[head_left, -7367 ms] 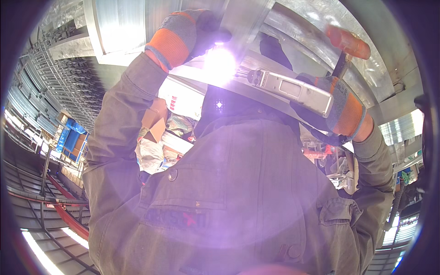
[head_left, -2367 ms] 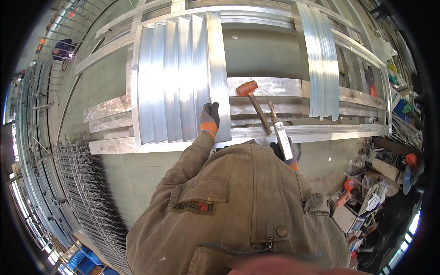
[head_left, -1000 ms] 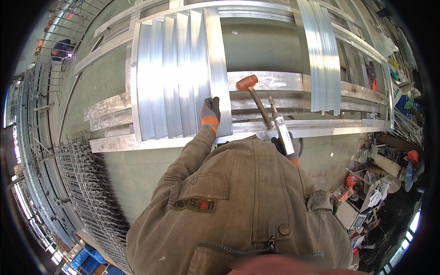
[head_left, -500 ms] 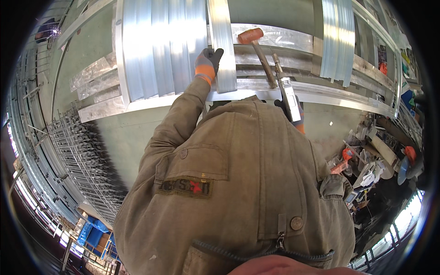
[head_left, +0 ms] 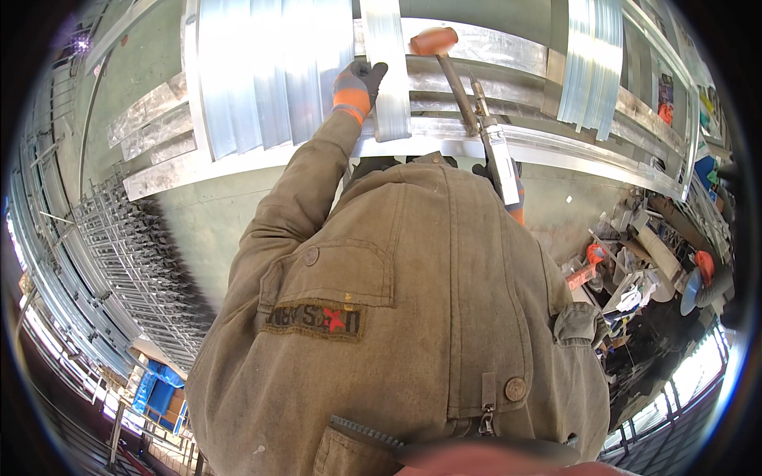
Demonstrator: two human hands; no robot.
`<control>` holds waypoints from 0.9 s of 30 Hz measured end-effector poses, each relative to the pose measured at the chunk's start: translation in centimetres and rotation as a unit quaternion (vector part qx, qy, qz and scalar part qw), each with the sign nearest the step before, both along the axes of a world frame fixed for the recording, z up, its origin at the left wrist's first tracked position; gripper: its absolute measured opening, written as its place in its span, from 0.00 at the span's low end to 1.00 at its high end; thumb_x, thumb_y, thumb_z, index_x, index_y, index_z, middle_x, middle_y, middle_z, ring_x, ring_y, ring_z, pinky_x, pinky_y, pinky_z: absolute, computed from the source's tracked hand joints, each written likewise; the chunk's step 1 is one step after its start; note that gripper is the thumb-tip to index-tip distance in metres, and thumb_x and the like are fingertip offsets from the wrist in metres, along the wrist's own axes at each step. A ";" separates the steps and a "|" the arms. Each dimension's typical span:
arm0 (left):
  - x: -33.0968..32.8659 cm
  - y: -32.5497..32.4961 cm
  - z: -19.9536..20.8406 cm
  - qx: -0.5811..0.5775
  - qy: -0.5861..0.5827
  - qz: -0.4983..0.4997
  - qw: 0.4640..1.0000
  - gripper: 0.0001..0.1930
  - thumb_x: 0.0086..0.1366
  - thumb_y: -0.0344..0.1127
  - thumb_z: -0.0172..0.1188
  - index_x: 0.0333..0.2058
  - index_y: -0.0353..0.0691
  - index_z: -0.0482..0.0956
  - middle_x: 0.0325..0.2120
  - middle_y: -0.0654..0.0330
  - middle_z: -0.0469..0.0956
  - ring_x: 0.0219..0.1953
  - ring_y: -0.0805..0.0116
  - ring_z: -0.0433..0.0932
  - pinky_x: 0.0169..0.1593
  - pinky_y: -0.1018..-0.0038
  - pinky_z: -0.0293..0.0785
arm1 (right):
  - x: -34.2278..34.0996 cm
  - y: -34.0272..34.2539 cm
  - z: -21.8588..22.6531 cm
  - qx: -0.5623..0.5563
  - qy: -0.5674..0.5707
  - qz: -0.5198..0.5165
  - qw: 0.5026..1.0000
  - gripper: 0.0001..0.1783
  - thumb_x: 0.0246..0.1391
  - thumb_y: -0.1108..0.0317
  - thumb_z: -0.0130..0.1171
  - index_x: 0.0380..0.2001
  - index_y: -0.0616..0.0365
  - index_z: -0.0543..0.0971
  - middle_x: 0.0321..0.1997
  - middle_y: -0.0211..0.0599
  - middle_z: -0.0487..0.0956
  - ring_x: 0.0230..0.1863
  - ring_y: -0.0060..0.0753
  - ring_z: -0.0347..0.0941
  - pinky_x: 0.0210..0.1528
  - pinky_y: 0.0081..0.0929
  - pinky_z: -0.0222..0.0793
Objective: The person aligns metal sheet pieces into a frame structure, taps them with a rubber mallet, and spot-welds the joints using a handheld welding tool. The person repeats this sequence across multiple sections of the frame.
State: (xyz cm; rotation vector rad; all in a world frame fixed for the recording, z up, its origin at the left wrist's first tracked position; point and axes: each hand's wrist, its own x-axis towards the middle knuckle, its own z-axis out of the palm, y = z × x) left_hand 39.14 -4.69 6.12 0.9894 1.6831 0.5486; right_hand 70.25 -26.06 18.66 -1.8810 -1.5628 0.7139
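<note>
My left hand (head_left: 357, 84), in a black and orange glove, is closed over the left edge of a narrow ribbed metal profile (head_left: 390, 103). This profile lies lengthwise on a metal frame, beside a wide stack of shiny ribbed profiles (head_left: 266, 87). My right hand (head_left: 517, 195), gloved too, is mostly hidden behind a silver and white hand tool (head_left: 498, 159) with a slim nose, and grips it close to my jacket. The nose points away from me. Just left of the tool lies a mallet (head_left: 434, 41) with an orange head, its handle toward me.
The frame's near rail (head_left: 262, 161) runs across in front of me. More ribbed profiles (head_left: 589, 71) lie at the right. Thin metal bars (head_left: 143, 254) are stacked on the left floor, and a heap of scraps (head_left: 635, 270) is at the right. Bright sparks (head_left: 82, 43) show far left.
The frame and everything on it sit slightly higher in the picture. My left hand stays on the same profile, and my right hand still holds the tool.
</note>
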 end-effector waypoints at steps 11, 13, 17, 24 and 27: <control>0.4 0.1 -0.9 0.018 0.047 -0.009 0.999 0.31 0.64 0.60 0.78 0.42 0.32 0.86 0.28 0.60 0.83 0.30 0.68 0.77 0.39 0.66 0.78 | -0.4 -0.9 -0.4 0.020 0.038 -0.006 0.999 0.19 0.64 0.69 0.78 0.53 0.60 0.82 0.37 0.42 0.83 0.34 0.42 0.78 0.39 0.38 0.77; 0.2 0.1 -1.3 0.015 0.046 0.000 0.999 0.31 0.65 0.60 0.78 0.42 0.32 0.86 0.28 0.60 0.83 0.30 0.68 0.77 0.39 0.66 0.78 | -0.1 -0.7 -0.6 0.031 0.056 -0.020 0.998 0.19 0.64 0.69 0.78 0.53 0.60 0.82 0.38 0.42 0.83 0.34 0.42 0.78 0.39 0.39 0.77; 0.0 0.3 -1.8 -0.001 0.049 -0.001 0.999 0.29 0.62 0.61 0.76 0.43 0.37 0.88 0.31 0.57 0.87 0.34 0.60 0.83 0.44 0.61 0.81 | 3.0 1.1 0.1 0.007 -0.059 0.016 0.998 0.17 0.66 0.70 0.77 0.53 0.63 0.85 0.41 0.43 0.86 0.39 0.37 0.81 0.45 0.35 0.78; 0.3 0.3 -1.4 0.024 0.092 -0.017 0.995 0.28 0.62 0.61 0.75 0.40 0.37 0.87 0.28 0.57 0.85 0.31 0.61 0.81 0.43 0.61 0.79 | 9.3 9.5 0.3 0.028 0.083 -0.022 0.996 0.22 0.68 0.67 0.76 0.61 0.64 0.84 0.45 0.27 0.83 0.42 0.24 0.77 0.45 0.27 0.76; 0.4 0.3 -1.0 0.000 0.074 -0.009 0.997 0.28 0.62 0.60 0.75 0.40 0.37 0.87 0.27 0.57 0.85 0.30 0.62 0.81 0.41 0.62 0.79 | 11.3 14.1 -1.1 -0.029 0.085 -0.031 0.995 0.26 0.68 0.61 0.75 0.63 0.63 0.84 0.45 0.30 0.85 0.43 0.27 0.78 0.47 0.29 0.74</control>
